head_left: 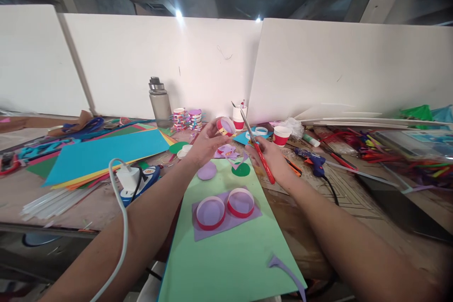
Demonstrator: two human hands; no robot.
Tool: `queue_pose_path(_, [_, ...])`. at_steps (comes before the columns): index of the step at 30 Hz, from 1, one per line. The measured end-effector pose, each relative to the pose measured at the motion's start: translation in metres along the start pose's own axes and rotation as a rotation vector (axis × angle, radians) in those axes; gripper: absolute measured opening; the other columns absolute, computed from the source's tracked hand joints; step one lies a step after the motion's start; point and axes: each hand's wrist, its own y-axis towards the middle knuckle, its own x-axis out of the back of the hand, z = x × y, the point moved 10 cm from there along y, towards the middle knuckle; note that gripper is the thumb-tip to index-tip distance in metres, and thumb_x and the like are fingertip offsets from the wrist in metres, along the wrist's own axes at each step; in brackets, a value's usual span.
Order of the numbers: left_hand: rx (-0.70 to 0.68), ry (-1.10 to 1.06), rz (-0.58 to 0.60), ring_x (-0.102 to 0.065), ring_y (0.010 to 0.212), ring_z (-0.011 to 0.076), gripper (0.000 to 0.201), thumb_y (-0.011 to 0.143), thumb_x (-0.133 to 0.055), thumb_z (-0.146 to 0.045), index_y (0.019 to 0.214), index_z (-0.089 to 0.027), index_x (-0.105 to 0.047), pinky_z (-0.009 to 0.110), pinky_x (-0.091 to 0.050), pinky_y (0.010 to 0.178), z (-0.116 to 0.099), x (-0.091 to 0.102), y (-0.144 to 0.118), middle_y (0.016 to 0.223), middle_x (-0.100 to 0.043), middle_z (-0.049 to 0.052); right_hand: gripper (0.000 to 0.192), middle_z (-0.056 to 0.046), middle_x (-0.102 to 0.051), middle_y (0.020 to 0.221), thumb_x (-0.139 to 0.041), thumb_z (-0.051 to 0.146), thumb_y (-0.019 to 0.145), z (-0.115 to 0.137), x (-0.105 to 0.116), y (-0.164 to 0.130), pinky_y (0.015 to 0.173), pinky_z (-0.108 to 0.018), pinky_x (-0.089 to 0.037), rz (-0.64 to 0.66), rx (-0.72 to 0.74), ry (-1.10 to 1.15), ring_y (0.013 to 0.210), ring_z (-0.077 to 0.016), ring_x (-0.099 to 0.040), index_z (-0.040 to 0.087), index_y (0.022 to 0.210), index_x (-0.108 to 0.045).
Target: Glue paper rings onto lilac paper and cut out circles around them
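My left hand (206, 144) holds a short ring cut from a paper cup (226, 126), with purple paper across its inside. In my right hand (271, 155) is a pair of scissors (261, 158), seen almost edge-on, red handles toward me and metal blades pointing up and away. Below both hands lies a light green sheet (226, 259). On it, two red-and-white cup rings (211, 227) rest on a piece of purple paper (201, 234). A purple disc (207, 171), a dark green disc (241, 170) and purple scraps (226, 151) lie near the far edge.
At left are stacked coloured sheets (106, 153), glue sticks (56, 203) and a power strip (139, 193) with a white cable. Behind stand a bottle (161, 106) and paper cups (282, 136). A glue gun (314, 163) and a clutter of pipe cleaners (375, 151) lie right.
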Motion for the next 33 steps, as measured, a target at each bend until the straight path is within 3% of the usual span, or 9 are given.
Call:
queue_pose_path(5, [-0.046, -0.038, -0.036, -0.064, 0.093, 0.0150, 0.054, 0.062, -0.082, -0.010, 0.112, -0.024, -0.065, 0.030, -0.053, 0.086, -0.016, 0.013, 0.004, 0.105, -0.067, 0.001, 0.024, 0.003, -0.054, 0.058, -0.057, 0.046, 0.085, 0.008, 0.002, 0.000, 0.055, -0.027, -0.035, 0.008, 0.061, -0.157, 0.053, -0.0137, -0.045, 0.023, 0.080, -0.057])
queue_pose_path(10, [0.023, -0.091, 0.075, -0.066, 0.100, 0.0210, 0.034, 0.067, -0.079, -0.015, 0.099, -0.019, -0.067, 0.029, -0.052, 0.082, -0.012, 0.005, 0.002, 0.098, -0.068, 0.005, 0.028, 0.006, -0.050, 0.056, -0.057, 0.050, 0.085, 0.004, -0.009, -0.003, 0.050, -0.026, -0.038, 0.040, -0.042, 0.296, 0.047, -0.0121, -0.046, 0.024, 0.079, -0.049])
queue_pose_path(15, [0.093, -0.104, 0.167, -0.063, 0.110, 0.0249, 0.050, 0.065, -0.080, -0.012, 0.112, -0.022, -0.065, 0.035, -0.051, 0.090, -0.003, -0.012, -0.005, 0.112, -0.067, 0.006, 0.037, 0.004, -0.054, 0.064, -0.062, 0.058, 0.081, 0.004, -0.007, -0.002, 0.050, -0.027, -0.043, -0.016, -0.076, 0.542, 0.051, -0.0119, -0.050, 0.024, 0.081, -0.048])
queue_pose_path(19, [0.086, -0.063, 0.194, -0.062, 0.112, 0.0245, 0.061, 0.063, -0.080, -0.010, 0.119, -0.027, -0.061, 0.037, -0.051, 0.092, -0.001, -0.016, -0.006, 0.126, -0.062, 0.005, 0.037, 0.003, -0.057, 0.067, -0.062, 0.059, 0.080, -0.001, 0.005, 0.000, 0.054, -0.028, -0.041, -0.041, -0.104, 0.233, 0.054, -0.0137, -0.050, 0.024, 0.089, -0.056])
queue_pose_path(23, [0.089, -0.039, 0.186, -0.062, 0.112, 0.0259, 0.062, 0.062, -0.082, -0.011, 0.118, -0.026, -0.061, 0.038, -0.052, 0.091, 0.001, -0.016, -0.007, 0.124, -0.063, 0.006, 0.033, -0.005, -0.068, 0.083, -0.062, 0.049, 0.082, -0.005, 0.016, 0.002, 0.068, -0.032, -0.042, -0.031, -0.156, -0.222, 0.073, -0.0206, -0.061, 0.021, 0.101, -0.063])
queue_pose_path(26, [0.094, -0.033, 0.175, -0.062, 0.115, 0.0288, 0.058, 0.063, -0.082, -0.013, 0.116, -0.024, -0.061, 0.039, -0.053, 0.090, 0.000, -0.017, -0.008, 0.122, -0.064, 0.007, 0.029, -0.011, -0.071, 0.088, -0.056, 0.041, 0.087, -0.009, 0.014, 0.001, 0.070, -0.033, -0.042, 0.035, -0.207, -0.465, 0.081, -0.0255, -0.065, 0.020, 0.105, -0.064])
queue_pose_path(33, [0.100, -0.028, 0.109, -0.066, 0.110, 0.0289, 0.046, 0.068, -0.080, -0.015, 0.109, -0.022, -0.061, 0.028, -0.053, 0.071, 0.000, -0.010, -0.004, 0.115, -0.067, 0.007, 0.030, -0.020, -0.071, 0.108, -0.056, 0.037, 0.086, -0.027, -0.001, 0.002, 0.072, -0.033, -0.044, 0.133, -0.181, -0.661, 0.097, -0.0321, -0.067, 0.015, 0.103, -0.066])
